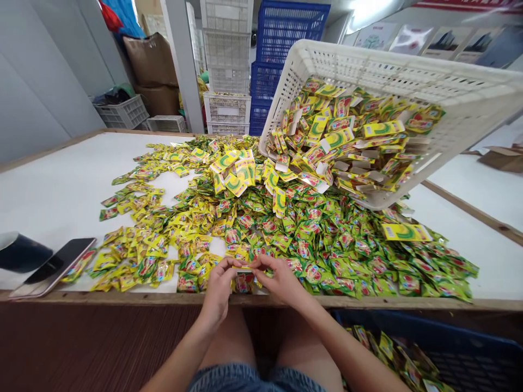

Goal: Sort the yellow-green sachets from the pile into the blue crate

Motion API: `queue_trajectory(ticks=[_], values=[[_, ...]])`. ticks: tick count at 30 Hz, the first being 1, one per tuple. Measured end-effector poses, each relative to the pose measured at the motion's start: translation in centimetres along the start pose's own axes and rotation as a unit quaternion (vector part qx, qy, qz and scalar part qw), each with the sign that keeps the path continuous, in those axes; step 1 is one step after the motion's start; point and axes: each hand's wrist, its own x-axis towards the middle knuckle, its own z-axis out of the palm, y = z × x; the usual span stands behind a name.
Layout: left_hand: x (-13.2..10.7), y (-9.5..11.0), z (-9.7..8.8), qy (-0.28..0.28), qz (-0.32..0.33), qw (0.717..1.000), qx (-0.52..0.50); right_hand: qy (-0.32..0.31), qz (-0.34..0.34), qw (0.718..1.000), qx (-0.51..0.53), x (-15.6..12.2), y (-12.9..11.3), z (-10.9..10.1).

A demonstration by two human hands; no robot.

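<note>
My left hand (220, 284) and my right hand (279, 276) meet just above the table's front edge. Their fingertips pinch a small printed carton (244, 269) between them, seen nearly edge-on. Behind and below the fingers lies a red and green sachet (244, 283). Around both hands spreads a heap of small sachets, yellow-green ones (151, 247) to the left and green ones with red pictures (339, 261) to the right. Beyond the fingers, a bunch of flat yellow cartons (237, 173) rests on the heap.
A tilted white plastic basket (392, 60) full of yellow cartons leans over the heap. One carton (406, 232) lies apart at right. A phone (61, 264) and dark cup (23, 251) sit at left. Below the table's right side is a blue crate (461, 345) holding packages. Stacked crates (227, 60) stand behind.
</note>
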Motion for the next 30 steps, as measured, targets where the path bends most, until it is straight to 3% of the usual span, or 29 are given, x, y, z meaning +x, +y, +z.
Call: queue_trajectory(ticks=[5,10,14,17,22,30], values=[[0.1,-0.7,-1.1,-0.055,0.07,0.992,0.091,0.025,-0.037,0.999,-0.008,-1.0,0.5,0.2],[-0.1,-0.8,-2.4,-0.092,0.118,0.978,0.148,0.061,-0.042,0.997,-0.037,-1.1,0.6,1.9],[-0.3,-1.0,-2.7,-0.105,0.119,0.971,0.177,0.075,-0.01,0.996,-0.052,-0.2,0.1,2.6],[-0.4,-1.2,-2.6,-0.097,0.118,0.972,0.181,0.064,-0.024,0.991,-0.117,0.4,-0.8,2.3],[-0.3,-1.0,-2.6,-0.108,0.109,0.968,0.198,0.011,-0.07,0.965,-0.254,1.5,-2.5,1.3],[-0.1,-1.2,-2.6,-0.117,0.093,0.975,0.163,-0.159,-0.164,0.883,-0.409,4.3,-3.9,0.3]])
